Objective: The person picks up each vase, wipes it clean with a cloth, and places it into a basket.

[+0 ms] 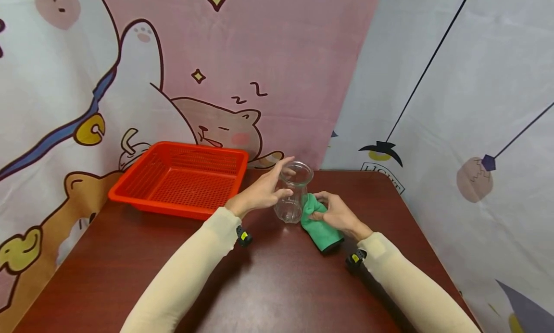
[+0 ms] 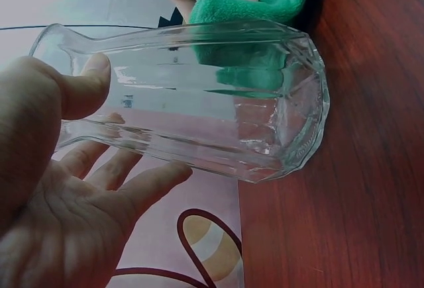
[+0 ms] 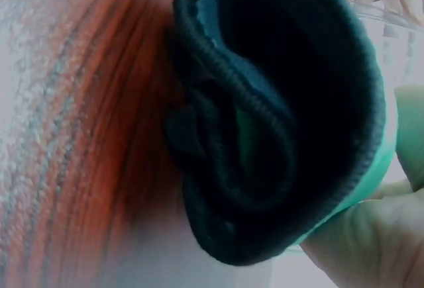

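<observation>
A clear glass vase (image 1: 289, 205) with a flared rim and faceted base stands upright on the table. My left hand (image 1: 263, 190) is around its neck, thumb in front and fingers behind; the left wrist view shows the thumb over the glass (image 2: 199, 102). On the vase's right side, my right hand (image 1: 339, 215) pinches a green cloth (image 1: 322, 234) with dark edging. The bunched top of the cloth overlaps the side of the vase. In the right wrist view, the folded dark-edged end of the cloth (image 3: 371, 162) hides most of that hand.
An orange-red plastic basket (image 1: 177, 209) with perforated walls sits at the back left, close to my left hand. The brown wooden table (image 1: 277, 285) ends at a cartoon-printed curtain (image 1: 298, 73) behind and to the right.
</observation>
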{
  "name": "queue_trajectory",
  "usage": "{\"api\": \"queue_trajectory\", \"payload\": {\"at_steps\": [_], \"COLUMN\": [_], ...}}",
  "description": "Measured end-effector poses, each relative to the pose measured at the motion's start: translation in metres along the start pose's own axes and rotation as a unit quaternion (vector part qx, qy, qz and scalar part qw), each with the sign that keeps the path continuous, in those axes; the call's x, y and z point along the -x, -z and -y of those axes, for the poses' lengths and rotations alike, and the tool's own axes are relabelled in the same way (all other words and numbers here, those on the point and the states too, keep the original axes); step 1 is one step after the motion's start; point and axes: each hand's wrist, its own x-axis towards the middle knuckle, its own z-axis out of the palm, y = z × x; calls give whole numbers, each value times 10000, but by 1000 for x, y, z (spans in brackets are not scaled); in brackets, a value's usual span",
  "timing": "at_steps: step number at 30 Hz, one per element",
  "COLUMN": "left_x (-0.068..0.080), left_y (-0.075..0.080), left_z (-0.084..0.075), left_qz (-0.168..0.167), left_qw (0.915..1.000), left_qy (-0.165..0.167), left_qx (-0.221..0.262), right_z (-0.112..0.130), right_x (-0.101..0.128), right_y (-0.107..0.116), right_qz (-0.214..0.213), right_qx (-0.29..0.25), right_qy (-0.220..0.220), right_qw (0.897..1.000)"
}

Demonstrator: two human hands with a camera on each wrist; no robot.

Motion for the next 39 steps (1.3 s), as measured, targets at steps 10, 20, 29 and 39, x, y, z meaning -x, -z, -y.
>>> {"api": "queue_trajectory", "payload": {"at_steps": [10,20,29,39], "left_x": [1,1,-2,1], "left_y": [0,4,4,3], "left_z": [0,-2,-2,0], "left_qz": [84,108,75,135], "left_qw": [9999,9999,9999,9998], "left_qy": [58,97,35,138], "left_qx": [97,70,80,69], "right_z": [0,3,13,14], "right_x": [3,1,-2,-5], "right_y": [4,1,4,-3], "right_qz": [-63,-532,-1100,-1531], "right_qx": [104,327,635,6], "right_qy": [-88,260,844,1228], "right_qw": [9999,9977,9883,9805]}}
